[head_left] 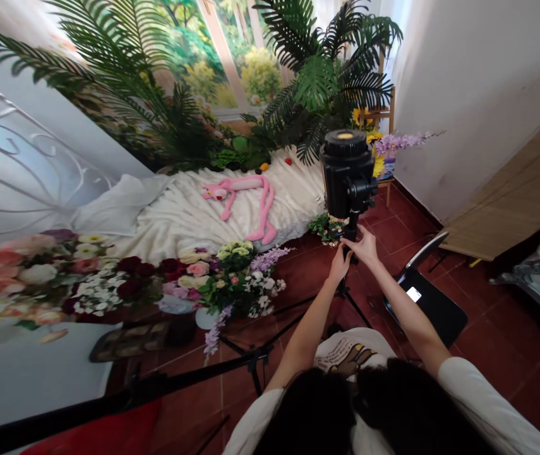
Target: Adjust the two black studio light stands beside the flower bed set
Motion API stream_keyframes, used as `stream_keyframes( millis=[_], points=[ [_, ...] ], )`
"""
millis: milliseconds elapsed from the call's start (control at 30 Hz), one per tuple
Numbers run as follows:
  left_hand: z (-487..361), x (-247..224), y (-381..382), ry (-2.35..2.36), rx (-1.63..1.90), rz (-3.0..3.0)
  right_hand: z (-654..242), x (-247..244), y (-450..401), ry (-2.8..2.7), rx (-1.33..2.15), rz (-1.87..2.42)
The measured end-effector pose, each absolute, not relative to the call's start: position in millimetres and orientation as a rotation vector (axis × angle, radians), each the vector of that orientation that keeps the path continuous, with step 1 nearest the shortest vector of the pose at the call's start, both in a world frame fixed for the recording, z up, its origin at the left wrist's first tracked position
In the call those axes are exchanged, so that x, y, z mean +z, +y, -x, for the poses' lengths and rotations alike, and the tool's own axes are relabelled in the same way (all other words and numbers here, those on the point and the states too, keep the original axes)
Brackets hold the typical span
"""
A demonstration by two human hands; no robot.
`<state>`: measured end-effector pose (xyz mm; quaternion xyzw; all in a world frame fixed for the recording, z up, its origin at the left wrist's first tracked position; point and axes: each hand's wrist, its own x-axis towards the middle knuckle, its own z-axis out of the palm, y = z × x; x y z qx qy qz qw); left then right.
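Observation:
A black studio light [348, 177] stands upright on a black stand, right of centre. My left hand [340, 264] is closed on the stand's upper part, just below the light. Slightly higher, my right hand [363, 245] is also closed around the stand, its fingers close to my left hand. The fingertips of both are partly hidden. Beyond them, a pink plush toy [246, 186] lies on a cream blanket [170, 221].
Flower bunches [222, 278] stand left of the stand. A black chair [433, 306] with a lit phone [414, 294] is at the right. Palm leaves [317, 76] rise behind the light. A black pole [194, 365] crosses the lower left.

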<state>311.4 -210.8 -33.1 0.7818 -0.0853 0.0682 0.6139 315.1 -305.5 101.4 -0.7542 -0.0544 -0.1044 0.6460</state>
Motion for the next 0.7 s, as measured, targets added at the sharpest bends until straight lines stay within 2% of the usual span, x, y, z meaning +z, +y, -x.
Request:
stream_keyframes(
  millis=[133,400,700],
  points=[
    [-313.7,-42.1,-209.1,-0.136,0.074,-1.798,-307.4,75.6,-297.8,0.016,-0.259,1.821],
    [-308.6,-36.8,-208.4,-0.177,0.100,-1.838,-281.2,66.7,-319.2,-0.107,-0.227,1.695],
    [-306.9,-30.5,-206.1,-0.232,0.114,-1.857,-252.6,8.6,-330.7,0.104,-0.118,1.843]
  ],
)
